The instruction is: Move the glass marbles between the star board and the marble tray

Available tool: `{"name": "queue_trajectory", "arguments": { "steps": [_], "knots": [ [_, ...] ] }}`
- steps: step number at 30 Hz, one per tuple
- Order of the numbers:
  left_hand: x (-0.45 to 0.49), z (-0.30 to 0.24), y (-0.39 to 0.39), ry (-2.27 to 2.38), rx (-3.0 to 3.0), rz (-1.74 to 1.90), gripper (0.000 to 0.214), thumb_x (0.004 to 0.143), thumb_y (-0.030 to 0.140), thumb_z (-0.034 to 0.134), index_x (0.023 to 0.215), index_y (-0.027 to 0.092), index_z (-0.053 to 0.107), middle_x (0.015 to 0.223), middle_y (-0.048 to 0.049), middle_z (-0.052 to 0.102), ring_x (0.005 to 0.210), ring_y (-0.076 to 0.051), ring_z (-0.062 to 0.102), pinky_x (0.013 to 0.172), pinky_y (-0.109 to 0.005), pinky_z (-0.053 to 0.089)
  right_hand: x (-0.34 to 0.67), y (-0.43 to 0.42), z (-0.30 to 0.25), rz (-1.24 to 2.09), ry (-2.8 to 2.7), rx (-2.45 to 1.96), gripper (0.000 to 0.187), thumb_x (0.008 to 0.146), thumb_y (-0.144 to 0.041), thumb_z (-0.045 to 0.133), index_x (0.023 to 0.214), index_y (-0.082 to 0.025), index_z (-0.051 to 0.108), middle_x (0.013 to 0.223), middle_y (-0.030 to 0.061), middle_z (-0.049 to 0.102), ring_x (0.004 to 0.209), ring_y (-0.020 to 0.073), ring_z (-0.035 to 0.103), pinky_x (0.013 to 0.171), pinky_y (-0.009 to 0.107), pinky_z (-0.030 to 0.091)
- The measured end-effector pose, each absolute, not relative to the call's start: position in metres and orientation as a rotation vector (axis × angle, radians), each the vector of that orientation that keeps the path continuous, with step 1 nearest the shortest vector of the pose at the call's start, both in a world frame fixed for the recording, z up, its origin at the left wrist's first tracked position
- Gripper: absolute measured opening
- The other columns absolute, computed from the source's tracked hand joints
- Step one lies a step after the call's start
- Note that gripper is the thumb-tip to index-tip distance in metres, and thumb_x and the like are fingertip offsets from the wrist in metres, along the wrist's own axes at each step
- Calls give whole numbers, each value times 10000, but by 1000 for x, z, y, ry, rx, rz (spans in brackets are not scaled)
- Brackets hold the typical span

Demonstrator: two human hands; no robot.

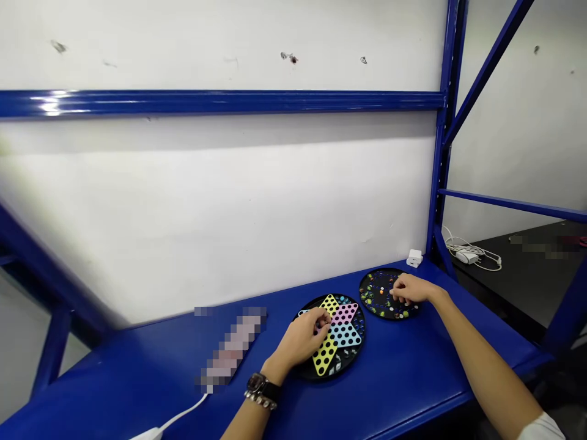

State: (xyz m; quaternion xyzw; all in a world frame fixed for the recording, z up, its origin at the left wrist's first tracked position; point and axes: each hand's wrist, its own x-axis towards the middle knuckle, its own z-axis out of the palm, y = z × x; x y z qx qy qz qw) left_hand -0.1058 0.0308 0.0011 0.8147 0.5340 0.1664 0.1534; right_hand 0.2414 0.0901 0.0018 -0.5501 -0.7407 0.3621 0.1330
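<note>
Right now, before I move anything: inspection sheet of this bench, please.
Surface: glossy blue shelf top.
Job's things: round black board with yellow, pink and blue star; second round black board holding coloured marbles.
Grippers: left hand, fingers on the star; right hand, fingers among the marbles; any grip unclear.
Clutter: blurred patch, unreadable; white plug block.
Cables: thin white cable; white cable bundle on black bench.
Surroundings: white wall, blue steel rack beam.

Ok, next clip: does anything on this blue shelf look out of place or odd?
Yes: a pixelated, blurred patch sits on the blue shelf, left of the Chinese checkers board. It looks odd because it hides whatever lies there, so I cannot tell what it is.
</note>
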Motion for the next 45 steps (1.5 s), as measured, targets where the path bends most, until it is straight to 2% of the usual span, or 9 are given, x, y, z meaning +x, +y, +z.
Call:
{"name": "queue_trajectory", "arguments": {
  "steps": [7,10,14,19,24,29,33,37,45],
  "knots": [
    [-105,2,30,1536,2319,465,151,846,268,478,904,231,612,880,-4,673,760,-158,601,677,-261,403,228,91,-2,734,-2174,-1443,229,825,-351,584,847,-176,730,829,48,711,733,170,617,642,248,463],
    [-105,2,30,1544,2315,457,163,851,279,467,905,231,613,888,-10,675,772,-163,605,676,-263,403,215,90,-9,873,-2273,-1394,197,735,-269,666,894,-174,733,820,36,720,709,163,634,627,236,471],
    [-105,2,30,1534,2325,461,175,856,289,462,920,232,614,887,-13,675,774,-166,604,674,-267,401,208,90,-17,1063,-2291,-1389,171,709,-174,643,870,-165,703,699,8,712,635,144,648,586,211,471],
    [-104,4,29,1537,2325,450,179,855,296,457,916,229,612,884,-16,677,770,-167,602,675,-271,401,210,92,-17,988,-2232,-1361,102,715,-143,620,798,-157,677,708,13,695,664,142,639,601,213,470],
    [-104,4,29,1554,2309,439,173,846,281,459,912,229,610,888,-16,678,779,-168,604,692,-269,410,204,96,-26,694,-2142,-1317,222,750,-152,627,966,-163,672,857,27,646,691,132,577,666,253,484],
    [-105,2,30,1537,2334,462,162,856,269,463,909,232,612,873,-8,670,772,-160,604,686,-256,404,192,99,-44,609,-2250,-1241,423,799,-108,584,1210,-201,619,1113,74,581,715,129,581,768,304,507],
    [-104,2,29,1543,2343,479,157,865,269,462,908,234,608,868,-7,666,768,-159,604,684,-251,399,185,102,-51,559,-2355,-1182,442,851,-124,536,1282,-204,593,1152,93,575,945,194,609,910,339,479],
    [-104,3,29,1555,2338,464,154,866,264,461,905,235,607,871,-7,666,774,-161,605,685,-251,397,179,104,-50,494,-2407,-1209,393,885,-159,511,1267,-203,597,1160,100,565,1041,215,592,964,351,447],
    [-104,1,29,1548,2350,474,155,864,259,457,910,234,603,874,-3,664,778,-157,602,693,-254,403,174,106,-42,477,-2398,-1349,166,892,-208,535,1023,-172,632,1025,89,602,935,207,587,813,311,455]
  ]
}}
